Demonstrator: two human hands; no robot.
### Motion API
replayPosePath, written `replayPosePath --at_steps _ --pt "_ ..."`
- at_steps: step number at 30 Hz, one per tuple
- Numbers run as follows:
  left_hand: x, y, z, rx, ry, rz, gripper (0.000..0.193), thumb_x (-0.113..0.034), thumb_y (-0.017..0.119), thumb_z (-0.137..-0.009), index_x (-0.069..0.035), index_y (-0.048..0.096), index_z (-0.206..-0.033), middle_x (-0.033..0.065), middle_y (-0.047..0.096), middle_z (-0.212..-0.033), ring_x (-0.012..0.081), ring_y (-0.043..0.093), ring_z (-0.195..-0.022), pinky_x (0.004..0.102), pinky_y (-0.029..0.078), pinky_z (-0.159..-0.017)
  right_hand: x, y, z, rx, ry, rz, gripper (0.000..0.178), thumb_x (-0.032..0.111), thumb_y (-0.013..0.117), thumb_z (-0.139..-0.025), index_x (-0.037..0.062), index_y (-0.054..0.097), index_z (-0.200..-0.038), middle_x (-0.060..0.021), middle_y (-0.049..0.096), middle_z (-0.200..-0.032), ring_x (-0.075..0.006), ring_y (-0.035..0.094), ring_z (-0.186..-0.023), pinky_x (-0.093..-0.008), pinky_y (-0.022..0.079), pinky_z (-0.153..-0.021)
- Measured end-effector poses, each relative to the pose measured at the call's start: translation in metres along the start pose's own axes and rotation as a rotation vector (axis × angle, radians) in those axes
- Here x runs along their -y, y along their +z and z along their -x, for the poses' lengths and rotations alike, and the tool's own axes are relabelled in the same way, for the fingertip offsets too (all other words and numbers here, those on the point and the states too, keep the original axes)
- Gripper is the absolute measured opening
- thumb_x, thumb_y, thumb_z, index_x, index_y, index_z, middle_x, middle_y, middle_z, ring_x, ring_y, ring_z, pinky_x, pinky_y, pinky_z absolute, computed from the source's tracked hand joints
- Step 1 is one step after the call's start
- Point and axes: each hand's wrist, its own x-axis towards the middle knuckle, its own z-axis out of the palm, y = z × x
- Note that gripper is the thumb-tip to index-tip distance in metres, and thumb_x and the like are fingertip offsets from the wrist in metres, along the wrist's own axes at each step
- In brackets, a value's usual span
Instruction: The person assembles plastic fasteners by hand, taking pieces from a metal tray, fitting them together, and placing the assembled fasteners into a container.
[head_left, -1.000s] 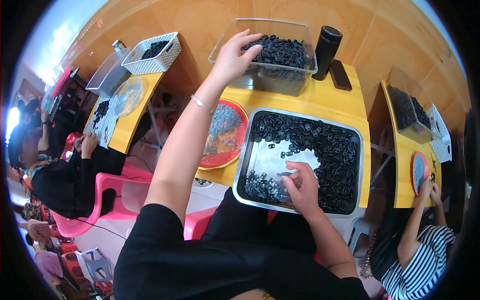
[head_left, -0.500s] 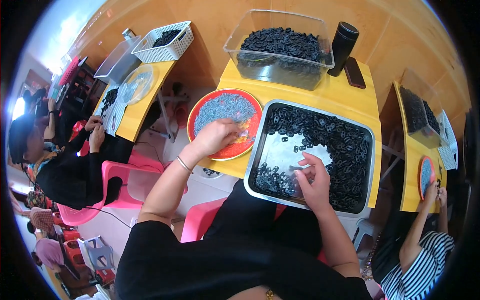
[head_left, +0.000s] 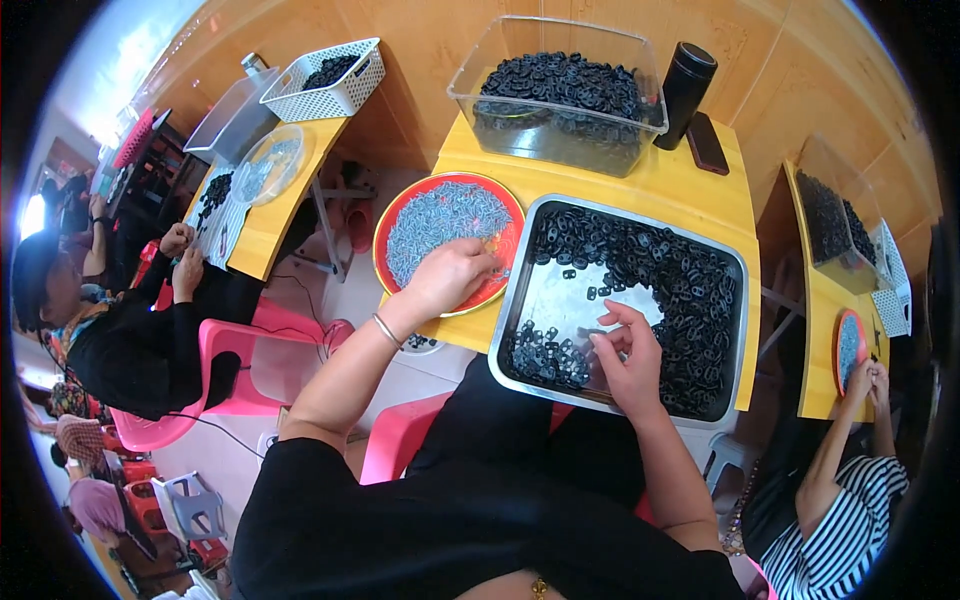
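Observation:
My left hand (head_left: 455, 277) reaches over a red round plate (head_left: 438, 186) heaped with small silvery metal pieces (head_left: 440, 220). Its fingers are pinched together low over the plate's right side, and their tips hide whatever is between them. Above a rectangular metal tray (head_left: 567, 288), my right hand (head_left: 628, 355) has thumb and fingers curled close together around what looks like a small dark piece at the tips. Many small black two-holed plastic pieces (head_left: 690, 310) fill the tray's far and right sides. A smaller pile (head_left: 545, 358) lies at its near left corner.
A clear plastic bin (head_left: 560, 140) of black pieces stands at the back of the yellow table (head_left: 735, 200), beside a black flask (head_left: 686, 95) and a dark phone (head_left: 707, 145). People work at tables on the left and right. Pink chairs (head_left: 225, 370) stand at left.
My left hand has shifted slightly, with its fingers drawn closer together over the plate. My right hand stays nearly in place. The co-worker's hands at the left have moved a little.

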Motion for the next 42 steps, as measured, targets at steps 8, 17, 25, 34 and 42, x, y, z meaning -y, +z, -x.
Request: replayPosePath --at_steps 8,17,25,34,42 --pt "0.001 0.006 -0.004 -0.09 0.09 -0.068 0.016 -0.007 0.061 -0.074 -0.007 0.066 -0.088 0.0117 0.057 -0.082 0.0287 0.059 -0.078 0.0379 0.049 -0.068 -0.001 0.001 0.001 -0.015 0.007 0.013 0.037 0.001 0.062 -0.077 0.0029 0.053 -0.113 -0.0075 0.058 -0.094 -0.0096 0.056 -0.066 -0.0225 0.046 -0.059" --pt "0.008 0.008 -0.008 0.044 -0.001 -0.061 0.023 -0.004 0.059 -0.07 -0.004 0.062 -0.093 0.0128 0.057 -0.085 0.0305 0.058 -0.079 0.0383 0.049 -0.069 0.001 0.001 0.0 -0.022 -0.005 0.019 0.036 0.0 0.062 -0.077 0.0029 0.054 -0.112 -0.008 0.058 -0.094 -0.0101 0.057 -0.067 -0.0229 0.046 -0.06" --pt "0.003 -0.004 -0.002 0.022 -0.181 0.069 0.007 -0.006 0.061 -0.073 -0.002 0.059 -0.078 0.0139 0.059 -0.077 0.0302 0.06 -0.072 0.0379 0.049 -0.064 0.0 0.001 0.001 -0.021 0.007 0.007 0.034 0.001 0.062 -0.078 0.0033 0.055 -0.111 -0.008 0.058 -0.094 -0.0101 0.058 -0.066 -0.0225 0.046 -0.06" --pt "-0.03 -0.005 0.0 -0.119 -0.486 1.045 0.005 -0.004 0.063 -0.082 -0.002 0.062 -0.086 0.0009 0.064 -0.08 0.0058 0.058 -0.073 0.0207 0.047 -0.066 0.003 0.0 -0.001 0.01 -0.046 0.068 0.024 -0.003 0.059 -0.08 0.0 0.057 -0.104 -0.0078 0.055 -0.095 -0.0098 0.059 -0.068 -0.0204 0.049 -0.059" --pt "-0.097 0.04 -0.022 0.018 -0.496 1.565 0.007 -0.007 0.062 -0.085 -0.004 0.061 -0.09 -0.0026 0.061 -0.082 0.0036 0.054 -0.073 0.0184 0.043 -0.066 0.005 -0.001 0.0 0.017 0.027 -0.028 0.014 0.007 0.064 -0.079 0.0028 0.062 -0.093 -0.0058 0.062 -0.081 -0.0107 0.06 -0.068 -0.0219 0.046 -0.059"
